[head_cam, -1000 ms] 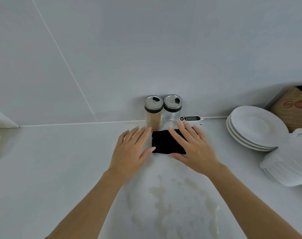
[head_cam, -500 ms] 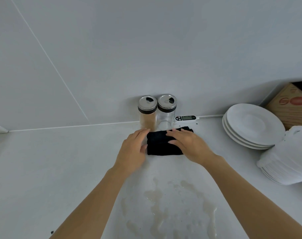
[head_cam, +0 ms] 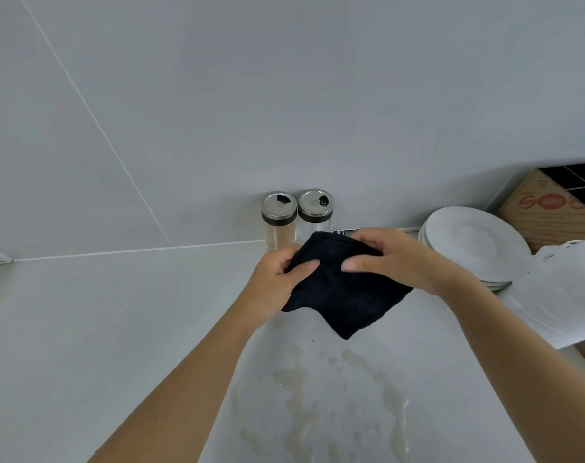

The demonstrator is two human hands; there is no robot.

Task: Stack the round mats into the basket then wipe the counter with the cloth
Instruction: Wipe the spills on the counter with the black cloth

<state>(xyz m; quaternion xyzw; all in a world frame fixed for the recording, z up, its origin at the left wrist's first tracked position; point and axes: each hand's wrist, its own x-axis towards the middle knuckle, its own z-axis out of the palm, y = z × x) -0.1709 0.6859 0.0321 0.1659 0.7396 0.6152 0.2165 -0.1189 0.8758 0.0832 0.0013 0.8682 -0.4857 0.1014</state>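
Observation:
A black cloth (head_cam: 344, 295) hangs folded in the air above the white counter (head_cam: 100, 329), one corner pointing down. My left hand (head_cam: 277, 282) pinches its left edge, and my right hand (head_cam: 394, 262) grips its upper right part with the thumb on top. A pale wet spill (head_cam: 318, 406) spreads over the counter below the cloth, toward me. No round mats or basket are in view.
Two glass shaker jars (head_cam: 298, 215) with metal lids stand against the wall behind the cloth. A stack of white plates (head_cam: 475, 242) sits at the right, beside a white ribbed item (head_cam: 565, 292) and a cardboard box (head_cam: 548, 212).
The cloth lay flat on the counter under both hands; now both hands have gripped it and lifted it off the surface, partly unfolded.

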